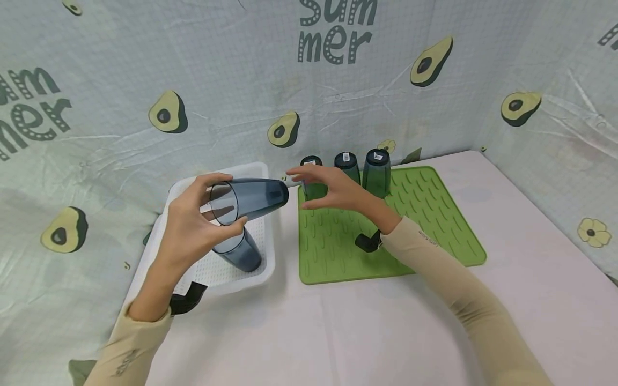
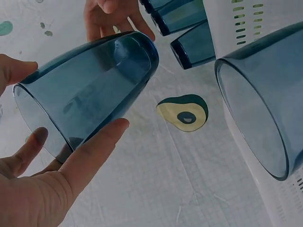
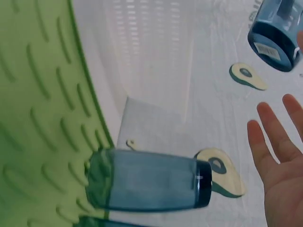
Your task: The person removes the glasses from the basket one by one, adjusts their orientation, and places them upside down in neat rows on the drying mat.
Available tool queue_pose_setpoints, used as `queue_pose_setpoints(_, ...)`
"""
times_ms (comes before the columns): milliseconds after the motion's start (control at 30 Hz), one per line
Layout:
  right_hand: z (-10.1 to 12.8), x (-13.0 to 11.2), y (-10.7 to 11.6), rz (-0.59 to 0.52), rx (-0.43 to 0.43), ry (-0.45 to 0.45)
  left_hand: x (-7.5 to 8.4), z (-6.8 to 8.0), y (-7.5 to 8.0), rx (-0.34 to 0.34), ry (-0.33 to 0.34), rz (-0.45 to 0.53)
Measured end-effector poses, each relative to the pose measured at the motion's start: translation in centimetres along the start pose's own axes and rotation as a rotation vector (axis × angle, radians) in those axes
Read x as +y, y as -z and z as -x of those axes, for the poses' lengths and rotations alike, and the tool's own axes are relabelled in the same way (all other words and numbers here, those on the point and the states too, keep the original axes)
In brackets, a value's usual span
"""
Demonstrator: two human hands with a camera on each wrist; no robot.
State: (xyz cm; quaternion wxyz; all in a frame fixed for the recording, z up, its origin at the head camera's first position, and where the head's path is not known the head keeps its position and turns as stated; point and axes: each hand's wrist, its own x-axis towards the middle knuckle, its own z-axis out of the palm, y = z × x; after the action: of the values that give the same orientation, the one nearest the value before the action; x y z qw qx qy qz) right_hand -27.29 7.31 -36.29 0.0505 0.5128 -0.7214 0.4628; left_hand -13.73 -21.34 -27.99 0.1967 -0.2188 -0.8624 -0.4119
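My left hand (image 1: 190, 228) grips a blue-grey see-through cup (image 1: 251, 199) on its side above the white tray (image 1: 159, 236), rim towards me; in the left wrist view the cup (image 2: 90, 90) lies between thumb and fingers (image 2: 94, 151). A second cup (image 1: 240, 253) stands upright in the tray. My right hand (image 1: 333, 190) hovers open next to the held cup's base, touching nothing, its fingers (image 3: 277, 156) spread. Behind it, three matching cups (image 1: 377, 171) stand upside down at the back of the green ribbed mat (image 1: 425, 214). The nearest of these (image 3: 147, 179) fills the right wrist view.
The white tray and green mat lie side by side on a pale pink table (image 1: 338, 332). Avocado-print cloth (image 1: 169, 112) walls the table at the back and both sides. The mat's front half holds no cups.
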Motion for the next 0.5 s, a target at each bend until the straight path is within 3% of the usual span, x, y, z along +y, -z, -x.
queue_pose_setpoints(233, -0.8, 0.1, -1.0, -0.165, -0.032, -0.032, 0.1, -0.1, -0.6, -0.018, -0.004, 0.027)
queue_pose_setpoints(500, -0.8, 0.4, -1.7, -0.329, 0.013, -0.036, 0.3, 0.0, -0.8, -0.024, 0.013, 0.068)
